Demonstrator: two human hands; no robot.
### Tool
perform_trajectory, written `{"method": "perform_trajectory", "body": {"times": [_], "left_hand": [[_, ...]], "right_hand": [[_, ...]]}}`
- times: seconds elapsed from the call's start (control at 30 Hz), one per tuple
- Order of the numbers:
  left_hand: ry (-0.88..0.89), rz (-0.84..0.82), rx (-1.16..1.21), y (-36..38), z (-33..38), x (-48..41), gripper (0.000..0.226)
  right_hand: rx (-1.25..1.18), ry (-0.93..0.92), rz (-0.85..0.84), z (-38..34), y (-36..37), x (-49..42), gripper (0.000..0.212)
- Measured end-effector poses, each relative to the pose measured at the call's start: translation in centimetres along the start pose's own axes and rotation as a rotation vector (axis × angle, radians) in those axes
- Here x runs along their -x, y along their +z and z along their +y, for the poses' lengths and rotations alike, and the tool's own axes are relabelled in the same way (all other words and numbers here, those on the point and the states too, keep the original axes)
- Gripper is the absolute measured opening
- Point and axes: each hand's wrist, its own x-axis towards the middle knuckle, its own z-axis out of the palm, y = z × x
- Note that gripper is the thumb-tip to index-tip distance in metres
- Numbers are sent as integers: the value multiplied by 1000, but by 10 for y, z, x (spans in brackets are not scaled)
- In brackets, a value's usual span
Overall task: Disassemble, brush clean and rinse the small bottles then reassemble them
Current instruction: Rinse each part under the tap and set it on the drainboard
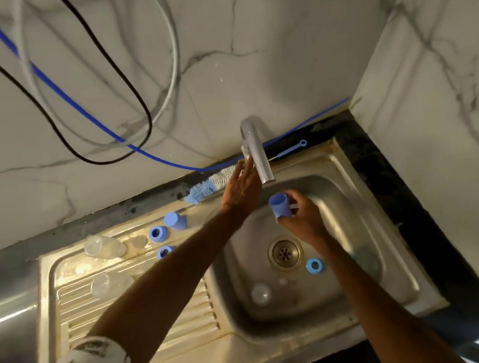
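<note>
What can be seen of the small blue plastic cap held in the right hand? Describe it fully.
The small blue plastic cap is a smooth, opaque, slightly tapered cylinder, tilted with its upper end leaning left. The right hand grips its lower part, holding it over the steel sink basin, near the metal tap spout.

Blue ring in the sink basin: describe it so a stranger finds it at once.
In the steel sink, find the round drain. The blue ring lies just right of it. The other blue rings sit on the drainboard; only this one is in the basin.
</note>
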Motion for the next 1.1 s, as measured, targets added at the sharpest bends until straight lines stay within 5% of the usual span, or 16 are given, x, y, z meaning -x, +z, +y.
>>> {"method": "perform_trajectory", "body": {"times": [0.43,0.6,0.73,1.1], "left_hand": [[-185,-22,512,-15,-12,38,73],[-521,71,862,-25,11,77,57],[-607,-8,1140,-12,22,90,43],[-613,-63,1237,-23,35,77,60]], "right_hand": [[148,-123,77,-57,17,8,45],[177,-152,94,-63,18,13,43],[173,-170,104,-67,13,19,41],[262,-227,152,-84,6,16,49]]}}
